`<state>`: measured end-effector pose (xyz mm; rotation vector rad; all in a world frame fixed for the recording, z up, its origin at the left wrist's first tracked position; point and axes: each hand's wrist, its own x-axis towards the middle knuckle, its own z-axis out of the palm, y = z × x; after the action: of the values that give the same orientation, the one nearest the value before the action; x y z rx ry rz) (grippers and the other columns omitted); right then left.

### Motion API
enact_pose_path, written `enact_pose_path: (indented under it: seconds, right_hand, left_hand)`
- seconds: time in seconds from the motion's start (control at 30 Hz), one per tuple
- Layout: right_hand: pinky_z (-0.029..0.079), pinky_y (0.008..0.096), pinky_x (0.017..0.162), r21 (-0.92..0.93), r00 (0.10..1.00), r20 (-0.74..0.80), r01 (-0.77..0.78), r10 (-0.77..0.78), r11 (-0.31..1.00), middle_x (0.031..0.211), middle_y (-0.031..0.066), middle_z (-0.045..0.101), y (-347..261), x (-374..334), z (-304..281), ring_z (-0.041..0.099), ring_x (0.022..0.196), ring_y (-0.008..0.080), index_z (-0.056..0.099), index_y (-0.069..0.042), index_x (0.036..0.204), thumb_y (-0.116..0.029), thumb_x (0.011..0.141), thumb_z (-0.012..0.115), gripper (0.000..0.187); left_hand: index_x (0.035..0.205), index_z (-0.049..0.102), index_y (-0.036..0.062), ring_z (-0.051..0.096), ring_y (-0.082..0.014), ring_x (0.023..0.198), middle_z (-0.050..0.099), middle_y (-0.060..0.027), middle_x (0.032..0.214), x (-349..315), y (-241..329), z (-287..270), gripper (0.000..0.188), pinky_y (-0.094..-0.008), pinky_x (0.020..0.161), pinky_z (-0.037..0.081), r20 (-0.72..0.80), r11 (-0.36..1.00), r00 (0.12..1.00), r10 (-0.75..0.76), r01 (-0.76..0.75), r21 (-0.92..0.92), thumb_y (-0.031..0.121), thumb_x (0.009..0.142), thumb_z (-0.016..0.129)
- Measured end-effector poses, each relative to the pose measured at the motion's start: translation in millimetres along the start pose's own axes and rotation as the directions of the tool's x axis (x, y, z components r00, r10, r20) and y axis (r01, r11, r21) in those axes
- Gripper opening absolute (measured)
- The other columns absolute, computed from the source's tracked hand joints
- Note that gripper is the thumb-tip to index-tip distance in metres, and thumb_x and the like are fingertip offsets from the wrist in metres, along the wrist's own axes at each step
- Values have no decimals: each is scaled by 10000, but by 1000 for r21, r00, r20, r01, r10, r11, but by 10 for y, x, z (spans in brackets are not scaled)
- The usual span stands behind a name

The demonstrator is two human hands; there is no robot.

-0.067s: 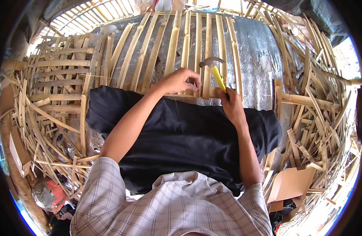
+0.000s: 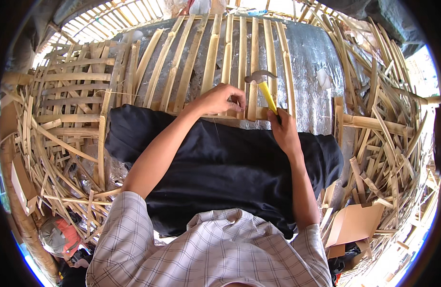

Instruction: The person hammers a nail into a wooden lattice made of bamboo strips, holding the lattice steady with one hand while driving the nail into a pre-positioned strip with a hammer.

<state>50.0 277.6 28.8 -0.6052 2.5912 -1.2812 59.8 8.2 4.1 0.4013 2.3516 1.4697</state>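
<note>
My right hand (image 2: 284, 130) is wrapped round the dark grip of a claw hammer (image 2: 267, 94) with a yellow handle. Its metal head is raised a little above the bamboo slats (image 2: 242, 57), which run side by side away from me. At the near ends of those slats, over a bamboo crosspiece (image 2: 261, 114), my left hand (image 2: 220, 99) has its thumb and fingers pinched together. Whatever lies between those fingertips is too small to make out. Black cloth (image 2: 220, 162) covers my lap, just below both hands.
Shiny silver sheeting (image 2: 311, 95) lies under the slats. A woven bamboo panel (image 2: 77, 91) is on the left, and loose bamboo strips (image 2: 388, 143) pile up on the right. Cardboard (image 2: 355, 224) sits at the lower right, a red and grey bundle (image 2: 60, 236) at the lower left.
The hammer head has shifted very slightly to the right with my right hand. My left hand stays pinched in the same place.
</note>
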Motion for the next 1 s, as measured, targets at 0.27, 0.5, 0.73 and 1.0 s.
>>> enact_pose_path:
  seconds: [0.27, 0.5, 0.73, 1.0]
  right_hand:
    - [407, 492, 564, -224, 989, -6, 142, -147, 964, 718, 262, 589, -395, -476, -256, 551, 643, 496, 566, 25, 940, -134, 1033, 657, 206]
    - [441, 502, 542, -336, 997, 57, 62, -45, 940, 700, 272, 618, -645, -558, -335, 610, 658, 498, 577, 19, 934, -151, 1031, 670, 216]
    - [444, 528, 547, -479, 988, 87, 155, -129, 864, 717, 286, 625, -573, -632, -310, 639, 676, 486, 597, 35, 1009, -132, 1040, 640, 175]
    - [462, 561, 568, -402, 994, 52, 105, -91, 910, 713, 286, 628, -575, -698, -182, 631, 662, 501, 594, 61, 1035, -142, 1049, 625, 206]
  left_hand:
    - [1083, 566, 27, 742, -216, 914, 781, -122, 980, 23, -13, 116, 354, -389, 839, 544, -178, 1000, 984, 4, -7, -16, 29, 849, 832]
    - [1023, 598, 23, 732, -239, 844, 784, -104, 930, 21, -73, 89, 314, -387, 755, 524, -157, 993, 986, 55, -70, -92, 24, 813, 831]
    - [981, 582, 34, 737, -189, 852, 787, -90, 896, 49, -72, 84, 292, -363, 740, 529, -166, 993, 980, 113, -116, -6, -31, 805, 807]
    - [1017, 576, 14, 726, -176, 836, 778, -89, 867, 37, -107, 97, 273, -361, 747, 524, -168, 989, 979, 114, -128, -78, -18, 842, 783]
